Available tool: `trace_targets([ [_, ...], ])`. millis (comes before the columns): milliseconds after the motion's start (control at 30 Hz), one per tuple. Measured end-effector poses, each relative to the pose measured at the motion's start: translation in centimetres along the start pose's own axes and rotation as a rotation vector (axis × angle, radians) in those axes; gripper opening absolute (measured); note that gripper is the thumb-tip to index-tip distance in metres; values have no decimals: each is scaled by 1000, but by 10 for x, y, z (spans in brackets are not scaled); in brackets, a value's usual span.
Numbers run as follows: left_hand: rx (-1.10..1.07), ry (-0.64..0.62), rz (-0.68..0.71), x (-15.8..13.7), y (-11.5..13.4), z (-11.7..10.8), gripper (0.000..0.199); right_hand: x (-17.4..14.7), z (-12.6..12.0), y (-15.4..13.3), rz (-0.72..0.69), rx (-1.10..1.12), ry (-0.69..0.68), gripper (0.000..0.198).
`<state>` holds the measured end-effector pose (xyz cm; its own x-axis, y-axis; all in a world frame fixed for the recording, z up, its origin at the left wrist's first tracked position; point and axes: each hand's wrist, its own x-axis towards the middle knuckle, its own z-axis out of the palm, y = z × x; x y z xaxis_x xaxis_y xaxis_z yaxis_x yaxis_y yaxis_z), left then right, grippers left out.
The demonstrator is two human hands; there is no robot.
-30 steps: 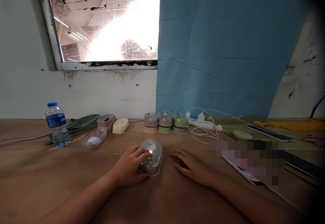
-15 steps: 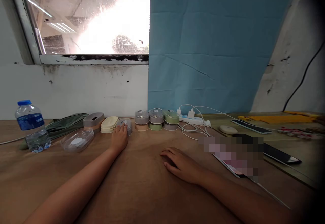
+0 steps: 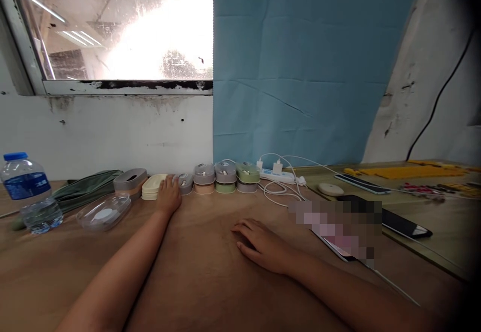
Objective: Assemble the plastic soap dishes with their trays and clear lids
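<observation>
The small grey box (image 3: 185, 184) is standing at the back of the table (image 3: 195, 262), to the left of the two-tier grey and orange box (image 3: 204, 174) and just beside it; whether the two touch cannot be told. The left hand (image 3: 170, 195) is at the left side of the grey box, with its fingers stretched forward and close together. It covers part of the box, so one cannot tell if it grips the box or only lies against it.

If this hand pushes to the right, the grey box could probably knock its two-tier neighbour, and the upper part there might slide. On the other side, the cream stack (image 3: 151, 186) is very near the fingers; a careless movement to the left could make its layers uneven. Farther left, the clear cover (image 3: 105, 214) seems light, and the forearm could sweep it if it swings wide.

The right hand (image 3: 257, 244) rests on the table, loosely curved, and holds nothing. If it reaches forward, it might catch the white cable (image 3: 273, 198) and pull at the power strip (image 3: 280, 176).
</observation>
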<state>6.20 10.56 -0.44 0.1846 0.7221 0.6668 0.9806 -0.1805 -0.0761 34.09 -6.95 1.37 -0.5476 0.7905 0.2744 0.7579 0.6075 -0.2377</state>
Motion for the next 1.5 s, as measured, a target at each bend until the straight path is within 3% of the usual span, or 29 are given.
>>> trace_targets([
  [267, 1, 19, -203, -12, -43, -3, 36, 0, 0, 0, 8, 12, 7, 33],
  [467, -156, 21, -194, -8, -45, -4, 37, 0, -1, 1, 10, 18, 7, 32],
  [633, -344, 97, -172, -2, -35, -17, 32, 0, -1, 2, 12, 24, 0, 33],
  [767, -527, 188, -191, 21, -32, -46, 28, -1, 1, 4, 39, 57, -29, 34],
  [933, -774, 153, -140, 49, -41, -120, 30, -1, 8, 7, 143, 101, 64, 61],
  [1000, -1011, 38, -33, 48, -44, -154, 29, -1, 10, 7, 152, 105, 126, 69],
  [1067, -1107, -125, 66, 41, -45, -183, 27, -1, 10, 7, 126, 113, 174, 74],
  [1200, -1142, -492, 235, 29, -38, -210, 27, -3, 7, 4, 44, 133, 213, 82],
  [1333, -1117, -860, 407, 28, -23, -202, 28, -7, 1, -2, -50, 131, 168, 81],
  [1500, -1097, -1249, 521, 26, 3, -164, 33, -9, -11, -12, -154, 147, -17, 77],
])
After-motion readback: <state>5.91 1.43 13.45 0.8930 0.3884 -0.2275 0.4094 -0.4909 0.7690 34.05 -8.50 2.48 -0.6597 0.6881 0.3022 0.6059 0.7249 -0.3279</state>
